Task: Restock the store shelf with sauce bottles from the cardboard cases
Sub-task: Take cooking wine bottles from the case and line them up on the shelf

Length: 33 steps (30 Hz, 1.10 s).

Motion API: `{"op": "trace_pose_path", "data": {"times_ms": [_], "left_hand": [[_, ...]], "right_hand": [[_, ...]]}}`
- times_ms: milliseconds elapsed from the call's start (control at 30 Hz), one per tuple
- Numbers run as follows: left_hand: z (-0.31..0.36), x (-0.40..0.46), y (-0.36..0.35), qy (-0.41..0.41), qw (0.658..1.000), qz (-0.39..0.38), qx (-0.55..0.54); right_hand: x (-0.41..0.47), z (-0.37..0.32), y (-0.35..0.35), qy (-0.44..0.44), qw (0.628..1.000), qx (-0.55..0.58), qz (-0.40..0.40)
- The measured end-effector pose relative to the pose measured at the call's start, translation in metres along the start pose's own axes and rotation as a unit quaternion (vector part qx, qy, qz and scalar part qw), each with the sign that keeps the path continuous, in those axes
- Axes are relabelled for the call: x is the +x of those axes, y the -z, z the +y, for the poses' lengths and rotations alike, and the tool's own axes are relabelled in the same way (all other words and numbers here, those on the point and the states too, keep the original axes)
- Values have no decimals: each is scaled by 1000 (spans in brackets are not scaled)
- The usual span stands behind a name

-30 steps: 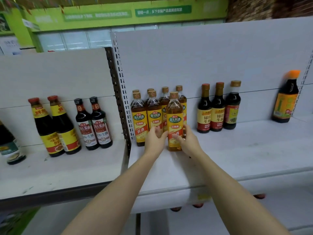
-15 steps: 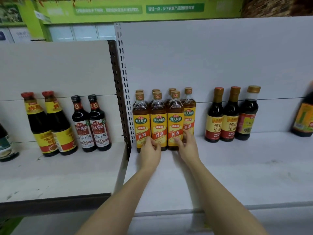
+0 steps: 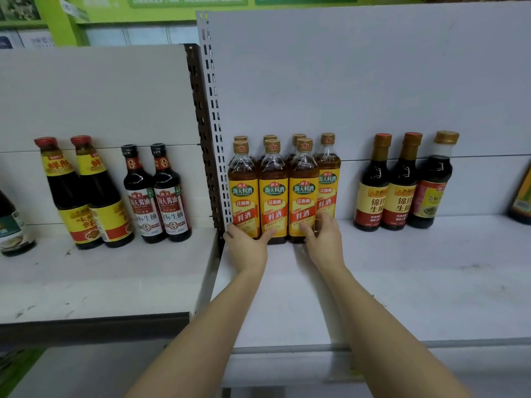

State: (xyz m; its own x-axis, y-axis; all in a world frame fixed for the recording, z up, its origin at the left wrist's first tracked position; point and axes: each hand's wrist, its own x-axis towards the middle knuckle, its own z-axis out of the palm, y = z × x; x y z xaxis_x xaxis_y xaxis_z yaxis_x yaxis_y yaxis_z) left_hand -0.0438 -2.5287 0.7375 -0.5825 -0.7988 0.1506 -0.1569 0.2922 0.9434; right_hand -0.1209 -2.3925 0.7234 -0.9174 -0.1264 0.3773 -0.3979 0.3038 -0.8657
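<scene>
Several amber cooking-wine bottles with yellow labels stand in two rows at the left end of the white shelf (image 3: 402, 282), against the slotted upright. My left hand (image 3: 248, 247) grips the base of the leftmost front bottle (image 3: 242, 193), thumb between it and the middle front bottle (image 3: 273, 196). My right hand (image 3: 323, 239) holds the base of the right front bottle (image 3: 303, 193), thumb on its label and fingers round its right side. A single back bottle (image 3: 327, 179) stands just right of it. No cardboard case is in view.
Three dark soy sauce bottles (image 3: 402, 182) stand to the right, and another bottle (image 3: 521, 196) is cut off at the right edge. The lower left shelf (image 3: 100, 277) carries several dark bottles (image 3: 100, 193). A slotted upright (image 3: 212, 124) divides the bays.
The bottle both hands held out front now stands in line with the front row. My left hand has shifted left to the leftmost bottle. The view has moved closer.
</scene>
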Motion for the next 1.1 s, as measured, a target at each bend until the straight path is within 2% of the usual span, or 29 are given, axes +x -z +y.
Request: {"op": "trace_pose_path", "data": {"times_ms": [300,600,800,900,1000,1100], "left_hand": [[-1,7,-3,-2,993,-17,115],[0,6,-5,0,992,-13,126],[-4,12,5,2,995,-59,77],[-5,15,16,20,995,-95,18],[-9,14,30,51,988,-117,-87],[-13,1,49,83,981,-117,-131]], "right_hand": [[0,-1,3,-25,999,33,-20],[7,3,-4,-72,997,12,1],[1,-5,-1,-88,996,-8,-11],[-3,-9,0,-137,990,-19,-24],[-12,-20,3,-188,981,8,-42],[-32,-39,3,-198,977,40,-72]]}}
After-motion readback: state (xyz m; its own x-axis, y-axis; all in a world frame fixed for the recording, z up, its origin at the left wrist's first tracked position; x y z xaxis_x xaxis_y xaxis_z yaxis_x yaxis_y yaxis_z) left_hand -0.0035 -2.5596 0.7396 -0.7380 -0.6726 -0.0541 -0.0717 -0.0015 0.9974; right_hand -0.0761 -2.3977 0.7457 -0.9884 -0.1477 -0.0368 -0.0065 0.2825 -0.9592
